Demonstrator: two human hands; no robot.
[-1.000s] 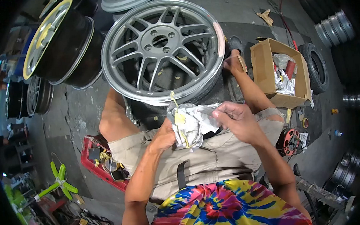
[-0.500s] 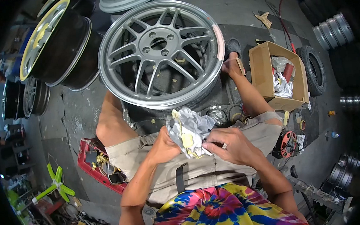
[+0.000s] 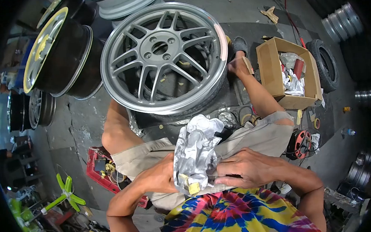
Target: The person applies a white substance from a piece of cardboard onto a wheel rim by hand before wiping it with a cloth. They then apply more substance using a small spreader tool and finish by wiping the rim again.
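Observation:
A crumpled bundle of silvery-white sheet (image 3: 198, 147) with yellow scraps at its lower end is held over my lap. My left hand (image 3: 161, 175) is closed on its left side, with the fingertips partly hidden behind it. On the right, my right hand (image 3: 244, 170) pinches the edge of the same bundle between thumb and fingers. Beyond my hands lies a grey spoked wheel rim (image 3: 163, 58), face up between my legs, with a pinkish patch (image 3: 221, 41) on its right edge.
A cardboard box (image 3: 272, 74) holding crumpled wrappings stands at the right, beside a tyre (image 3: 323, 65). More rims (image 3: 58, 51) stand at the upper left. A red case (image 3: 100, 170) with small items sits by my left thigh. A red reel (image 3: 302, 144) lies at the right.
The bundle has come closer to my body and now appears longer and more upright. Both hands have moved down toward my shirt, still holding it.

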